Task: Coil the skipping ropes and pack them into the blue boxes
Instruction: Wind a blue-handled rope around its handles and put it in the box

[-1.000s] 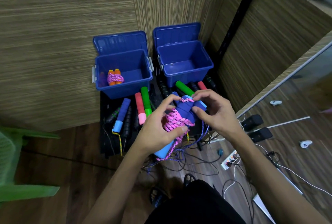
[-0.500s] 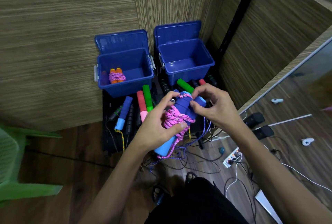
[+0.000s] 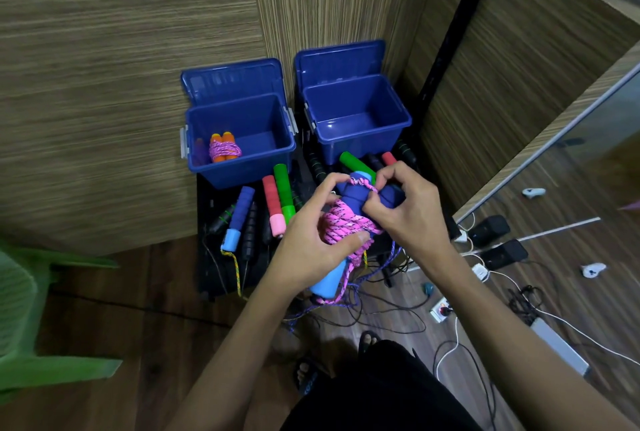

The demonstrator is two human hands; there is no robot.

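At centre frame, the left hand [image 3: 308, 250] grips the blue-handled skipping rope [image 3: 346, 223] — pink cord coiled round it — while the right hand [image 3: 408, 212] pinches the cord's end. Behind stand two open blue boxes [image 3: 356, 150] — an orange-handled rope [image 3: 223, 148] lies in the left one.

Left box [image 3: 239, 171]: lid up against the wall behind — mouth open from above; an orange-handled coil [image 3: 223, 148] takes the near-left corner, the floor to its right is bare.
Right box [image 3: 356, 150]: lid up, floor bare — free way in from above.
Between the boxes: a narrow gap with the side latches [image 3: 292, 121] jutting into it.
Before the boxes: loose rope handles [image 3: 277, 204] lie on the black mat [image 3: 207, 257], right up to both front walls.
Right of the hands: tangled cables [image 3: 391, 313] and a socket strip [image 3: 441, 309] across the floor.
Left: a green chair [image 3: 31, 313], well apart from the boxes.
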